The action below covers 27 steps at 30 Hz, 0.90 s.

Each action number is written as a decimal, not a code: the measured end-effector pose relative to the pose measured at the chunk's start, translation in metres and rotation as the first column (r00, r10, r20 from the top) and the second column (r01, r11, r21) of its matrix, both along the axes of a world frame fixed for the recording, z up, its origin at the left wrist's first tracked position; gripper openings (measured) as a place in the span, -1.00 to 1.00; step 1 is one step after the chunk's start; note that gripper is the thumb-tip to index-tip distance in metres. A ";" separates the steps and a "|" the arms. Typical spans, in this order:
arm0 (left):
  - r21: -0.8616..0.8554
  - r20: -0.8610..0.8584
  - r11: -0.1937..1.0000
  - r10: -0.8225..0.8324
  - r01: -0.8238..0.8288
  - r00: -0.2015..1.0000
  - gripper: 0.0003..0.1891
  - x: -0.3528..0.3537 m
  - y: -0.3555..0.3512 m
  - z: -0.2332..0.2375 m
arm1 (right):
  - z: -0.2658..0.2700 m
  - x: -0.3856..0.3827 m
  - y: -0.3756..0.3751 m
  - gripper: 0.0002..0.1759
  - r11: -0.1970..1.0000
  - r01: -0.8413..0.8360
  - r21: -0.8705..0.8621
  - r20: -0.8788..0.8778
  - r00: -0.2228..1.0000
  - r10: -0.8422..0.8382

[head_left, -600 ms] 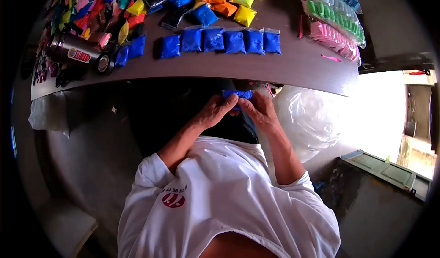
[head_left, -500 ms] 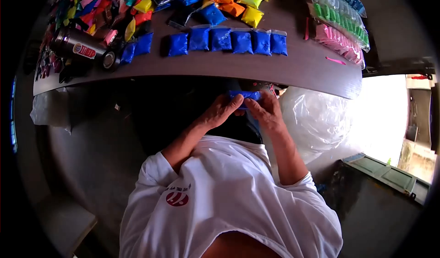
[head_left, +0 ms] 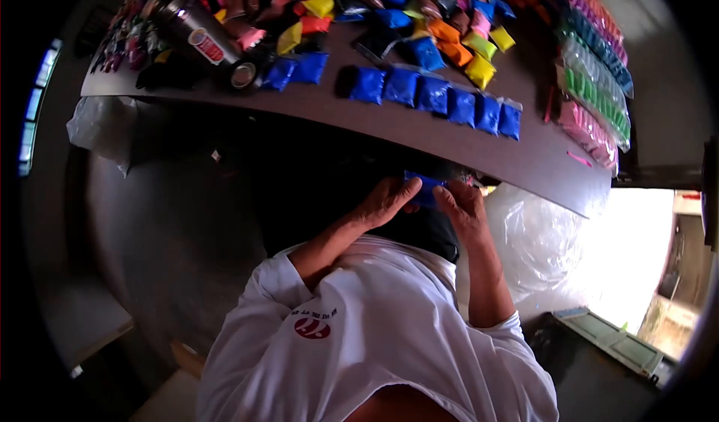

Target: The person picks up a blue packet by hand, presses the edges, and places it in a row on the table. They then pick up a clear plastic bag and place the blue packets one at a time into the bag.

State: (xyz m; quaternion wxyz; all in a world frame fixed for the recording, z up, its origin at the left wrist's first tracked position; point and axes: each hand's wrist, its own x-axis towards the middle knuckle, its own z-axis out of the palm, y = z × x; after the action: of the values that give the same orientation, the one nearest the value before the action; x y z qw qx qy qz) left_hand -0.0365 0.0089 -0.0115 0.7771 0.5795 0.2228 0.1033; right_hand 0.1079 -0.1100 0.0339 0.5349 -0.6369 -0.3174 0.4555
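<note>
A small blue plastic packet (head_left: 425,190) is held between my two hands, below the table's front edge and over my lap. My left hand (head_left: 389,200) pinches its left end, thumb on top. At the other end, the thumb of my right hand (head_left: 463,204) presses on the packet, with the fingers curled beneath and partly hidden. On the table (head_left: 262,106) above lies a row of several similar blue packets (head_left: 432,95), side by side. Two more blue packets (head_left: 308,68) rest to the left of that row.
A dark metal flask (head_left: 196,36) lies among a heap of multicoloured packets (head_left: 389,19) across the back. Strips of pink, green and clear packets (head_left: 592,85) are stacked at the right end. A large clear plastic bag (head_left: 535,238) stands under the table's right side.
The view has swung, so the table and packets appear farther right and tilted. The packet in my hands now shows more of its flat face; both hands still hold it.
</note>
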 end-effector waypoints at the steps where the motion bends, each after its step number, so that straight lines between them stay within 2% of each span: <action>1: -0.015 -0.002 1.000 0.000 0.000 1.000 -0.40 -0.005 0.001 0.000 | 0.001 -0.003 0.005 -0.68 0.998 -0.019 0.051 -0.023 1.000 0.021; 2: -0.013 0.000 1.000 0.012 -0.012 1.000 -0.40 -0.010 0.001 0.000 | -0.001 0.002 0.006 -0.69 0.996 -0.093 0.000 0.103 0.990 0.093; 3: -0.025 0.015 1.000 0.012 -0.011 1.000 -0.40 -0.014 0.003 0.000 | 0.004 0.000 0.011 -0.69 0.995 -0.102 0.002 0.110 0.989 0.101; 5: -0.042 0.034 0.999 0.012 -0.010 0.999 -0.39 -0.022 0.007 0.002 | 0.018 -0.008 0.020 -0.72 0.990 -0.119 -0.076 0.012 0.993 0.120; 9: -0.054 0.043 0.993 0.103 -0.101 0.994 -0.41 -0.040 0.016 -0.005 | 0.012 -0.009 0.035 -0.72 0.975 -0.210 -0.069 -0.002 0.978 0.210; 12: -0.315 0.089 0.901 0.339 -0.297 0.936 -0.42 -0.051 0.027 -0.026 | 0.011 -0.014 0.050 -0.71 0.988 -0.153 -0.022 -0.009 0.988 0.153; 14: -0.424 0.034 0.815 0.450 -0.395 0.892 -0.46 -0.061 0.035 -0.031 | 0.014 -0.018 0.061 -0.71 1.000 0.005 0.009 -0.268 0.963 -0.003; 18: -0.555 -0.126 0.678 0.504 -0.482 0.855 -0.53 -0.078 0.045 -0.063 | 0.033 -0.024 0.082 -0.77 0.999 0.010 0.049 -0.383 0.924 0.009; 22: -0.543 -0.164 0.679 0.490 -0.493 0.856 -0.55 -0.076 0.047 -0.068 | 0.035 -0.033 0.092 -0.78 0.999 0.052 -0.014 -0.426 0.903 -0.053; 24: -0.483 -0.202 0.718 0.466 -0.502 0.861 -0.57 -0.074 0.046 -0.069 | 0.032 -0.036 0.096 -0.78 0.997 0.082 0.002 -0.501 0.863 -0.070; 27: -0.462 -0.208 0.733 0.458 -0.500 0.864 -0.58 -0.073 0.046 -0.068 | 0.034 -0.042 0.099 -0.77 0.996 0.072 0.052 -0.499 0.866 -0.036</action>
State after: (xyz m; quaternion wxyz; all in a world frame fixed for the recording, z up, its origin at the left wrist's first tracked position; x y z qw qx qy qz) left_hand -0.1095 0.0553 -0.0792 0.8376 0.2839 0.4141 0.2153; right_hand 0.0655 -0.0112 0.0682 0.6326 -0.4880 -0.1664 0.5779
